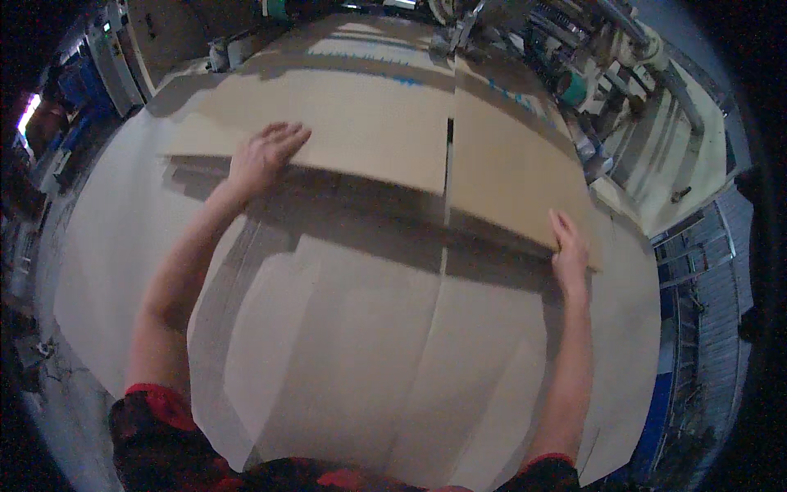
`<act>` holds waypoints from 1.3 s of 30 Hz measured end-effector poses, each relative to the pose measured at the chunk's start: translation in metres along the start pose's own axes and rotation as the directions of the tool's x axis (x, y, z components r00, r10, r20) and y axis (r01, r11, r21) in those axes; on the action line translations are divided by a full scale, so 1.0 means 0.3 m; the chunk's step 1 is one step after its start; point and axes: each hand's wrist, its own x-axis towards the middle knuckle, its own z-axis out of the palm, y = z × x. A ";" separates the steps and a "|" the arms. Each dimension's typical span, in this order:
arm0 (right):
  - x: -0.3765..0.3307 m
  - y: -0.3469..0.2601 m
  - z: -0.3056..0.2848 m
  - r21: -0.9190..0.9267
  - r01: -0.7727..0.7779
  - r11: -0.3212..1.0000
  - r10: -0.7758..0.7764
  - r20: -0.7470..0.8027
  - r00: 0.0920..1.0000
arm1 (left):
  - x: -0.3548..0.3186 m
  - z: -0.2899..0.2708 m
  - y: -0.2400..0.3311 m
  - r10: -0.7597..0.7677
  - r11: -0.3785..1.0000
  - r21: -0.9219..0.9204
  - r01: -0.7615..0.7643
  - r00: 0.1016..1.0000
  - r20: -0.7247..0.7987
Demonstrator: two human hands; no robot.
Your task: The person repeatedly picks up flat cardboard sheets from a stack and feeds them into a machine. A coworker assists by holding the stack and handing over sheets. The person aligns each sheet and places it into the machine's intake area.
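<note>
Left hand (pixel 264 156) lies flat, fingers spread, on the raised cardboard sheet (pixel 369 123); right hand (pixel 568 250) grips its edge.

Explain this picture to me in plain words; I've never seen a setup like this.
This is one picture from a wide fisheye camera worn on a person's head, looking down, so straight edges bend. No robot here: two bare arms come in from the bottom. The left hand lies flat on the near edge of a large brown cardboard sheet. The right hand grips that sheet's near right corner. Under it lies a stack of paler cardboard sheets. Factory machinery stands behind.
</note>
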 end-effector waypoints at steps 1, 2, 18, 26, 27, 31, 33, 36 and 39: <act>0.041 0.010 0.006 -0.018 -0.041 0.999 0.041 0.040 0.998 | 0.024 0.006 -0.010 -0.040 0.999 0.014 0.040 0.999 0.034; 0.085 0.015 0.016 -0.012 -0.053 0.999 0.053 0.039 0.998 | 0.046 0.012 -0.020 -0.050 0.999 0.023 0.049 0.998 0.025; -0.065 -0.099 -0.179 0.061 0.320 0.945 -0.316 -0.071 0.946 | -0.220 -0.242 0.097 -0.210 0.971 0.126 0.203 0.977 0.039; -1.045 -0.345 -0.559 0.286 -0.165 0.944 0.142 0.101 0.985 | -1.595 -0.889 0.091 -0.748 0.463 0.464 0.756 0.613 -0.253; -1.114 -0.342 -0.583 0.276 -0.236 0.932 0.231 0.049 0.972 | -1.731 -0.923 0.110 -0.825 0.413 0.005 0.911 0.377 -0.421; -1.351 -0.312 -0.653 0.445 -0.264 0.855 0.399 -0.241 0.885 | -2.054 -0.988 0.166 -0.896 -0.442 -0.703 0.557 -0.240 0.374; -1.425 -0.263 -0.666 0.344 -0.475 0.810 0.549 -0.159 0.821 | -2.069 -0.962 0.158 -0.920 -0.389 -0.858 0.336 -0.189 0.343; -1.480 -0.204 -0.626 0.343 -0.512 0.788 0.574 -0.106 0.812 | -2.010 -0.960 0.149 -0.891 -0.454 -0.847 0.278 -0.143 0.431; -1.474 -0.240 -0.586 0.736 -0.455 0.502 0.701 -0.038 0.712 | -1.899 -1.014 0.202 -0.889 -0.457 -0.883 0.109 -0.091 0.449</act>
